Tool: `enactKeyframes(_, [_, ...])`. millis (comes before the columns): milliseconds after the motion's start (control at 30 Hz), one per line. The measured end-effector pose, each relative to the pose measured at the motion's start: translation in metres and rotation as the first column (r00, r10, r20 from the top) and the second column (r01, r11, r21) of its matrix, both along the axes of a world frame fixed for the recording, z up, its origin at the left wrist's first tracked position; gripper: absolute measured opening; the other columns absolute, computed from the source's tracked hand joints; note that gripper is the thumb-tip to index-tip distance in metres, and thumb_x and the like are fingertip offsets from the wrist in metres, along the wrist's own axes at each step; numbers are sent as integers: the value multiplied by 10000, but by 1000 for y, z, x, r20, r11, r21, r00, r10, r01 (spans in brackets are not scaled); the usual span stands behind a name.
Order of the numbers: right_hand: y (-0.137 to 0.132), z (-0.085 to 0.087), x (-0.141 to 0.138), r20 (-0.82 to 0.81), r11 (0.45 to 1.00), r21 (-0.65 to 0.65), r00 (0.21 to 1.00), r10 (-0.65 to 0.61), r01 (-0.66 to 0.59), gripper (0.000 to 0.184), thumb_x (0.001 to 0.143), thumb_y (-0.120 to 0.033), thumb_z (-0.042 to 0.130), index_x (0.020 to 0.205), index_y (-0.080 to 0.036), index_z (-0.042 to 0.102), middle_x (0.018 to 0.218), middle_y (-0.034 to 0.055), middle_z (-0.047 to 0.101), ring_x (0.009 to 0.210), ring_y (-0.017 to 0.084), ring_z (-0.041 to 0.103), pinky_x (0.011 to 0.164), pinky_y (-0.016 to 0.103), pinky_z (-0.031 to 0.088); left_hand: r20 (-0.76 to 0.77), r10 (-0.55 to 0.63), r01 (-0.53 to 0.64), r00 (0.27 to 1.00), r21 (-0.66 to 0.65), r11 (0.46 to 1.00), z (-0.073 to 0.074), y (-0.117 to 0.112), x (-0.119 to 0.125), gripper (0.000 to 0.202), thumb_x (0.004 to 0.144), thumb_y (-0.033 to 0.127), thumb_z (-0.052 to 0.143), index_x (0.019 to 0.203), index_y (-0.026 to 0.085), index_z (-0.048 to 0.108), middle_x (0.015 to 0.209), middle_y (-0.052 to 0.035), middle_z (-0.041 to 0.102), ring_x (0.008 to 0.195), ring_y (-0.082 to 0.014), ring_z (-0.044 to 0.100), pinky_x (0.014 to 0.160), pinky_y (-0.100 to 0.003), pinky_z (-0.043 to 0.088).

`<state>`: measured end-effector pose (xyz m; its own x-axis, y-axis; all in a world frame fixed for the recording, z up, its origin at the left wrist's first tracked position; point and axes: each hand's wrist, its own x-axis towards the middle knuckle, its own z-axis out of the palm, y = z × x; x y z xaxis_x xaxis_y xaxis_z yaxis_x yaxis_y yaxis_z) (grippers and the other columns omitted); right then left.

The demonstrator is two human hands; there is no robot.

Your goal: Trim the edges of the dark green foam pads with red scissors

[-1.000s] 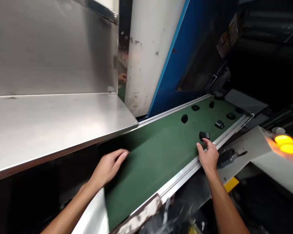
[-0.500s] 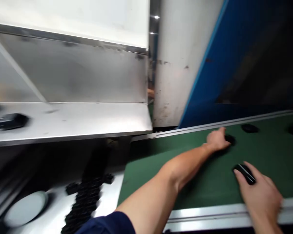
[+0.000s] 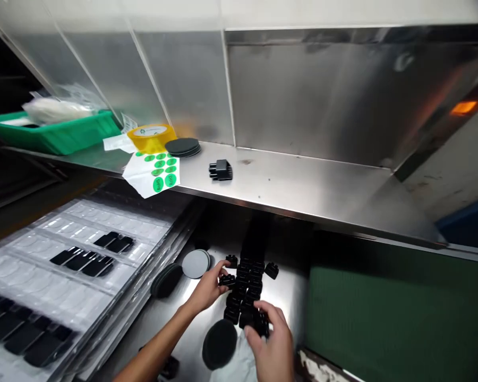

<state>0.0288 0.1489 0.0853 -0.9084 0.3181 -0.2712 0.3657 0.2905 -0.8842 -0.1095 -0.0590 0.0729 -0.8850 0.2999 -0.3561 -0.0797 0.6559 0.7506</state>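
Observation:
My left hand (image 3: 212, 285) pinches a small black plastic block (image 3: 227, 281) between thumb and fingertips, at the left side of a double row of like black blocks (image 3: 244, 284). At the near end of that row, my right hand (image 3: 271, 337) has its thumb and fingers around a black piece (image 3: 254, 320); its exact shape is partly covered. One loose black block (image 3: 271, 270) lies right of the row, another (image 3: 231, 260) just past my left fingertips. A dark round pad (image 3: 220, 345) lies near my right hand on the steel table (image 3: 187, 315).
At left stands a stack of clear trays (image 3: 35, 239) with several black pieces. The steel shelf (image 3: 302, 183) above carries a green bin (image 3: 59, 135), yellow tape (image 3: 151, 138), a sheet of green stickers (image 3: 153, 178), dark round pads (image 3: 183, 147) and a black connector-like piece (image 3: 221, 170). A green belt (image 3: 398, 313) is at right.
The view has swung left from the green belt to the steel table. Both hands have left the belt, where my right held a black rounded piece, and are now at the black blocks.

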Motion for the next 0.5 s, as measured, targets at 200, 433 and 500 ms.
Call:
enactKeyframes(200, [-19, -82, -47, 153, 913, 355, 951, -270, 202, 591, 693, -312, 445, 1278, -243, 491, 1094, 147, 587, 1066, 371, 567, 950, 518, 429, -19, 14, -14, 1000, -23, 1000, -97, -40, -12, 755, 686, 3, 476, 1383, 245, 318, 1020, -60, 596, 974, -225, 568, 888, -364, 436])
enactKeyframes(433, [-4, -105, -77, 113, 913, 346, 956, -271, 218, 717, 662, -199, 406, 1377, -150, 399, 1274, 166, 518, 1128, 291, 563, 952, 432, 462, -98, 62, -60, 993, 22, 998, -117, -29, -33, 801, 749, 131, 480, 1469, 241, 146, 1231, -120, 462, 1078, -276, 533, 950, -429, 448])
enactKeyframes(500, [-22, -95, -76, 132, 910, 350, 950, -283, 222, 710, 674, -175, 406, 1382, -130, 397, 1326, 176, 492, 1183, 301, 540, 1010, 448, 425, -111, 43, -41, 993, 17, 999, -117, -36, -34, 795, 753, 178, 484, 1470, 230, 144, 1264, -134, 444, 1063, -293, 547, 945, -455, 460])
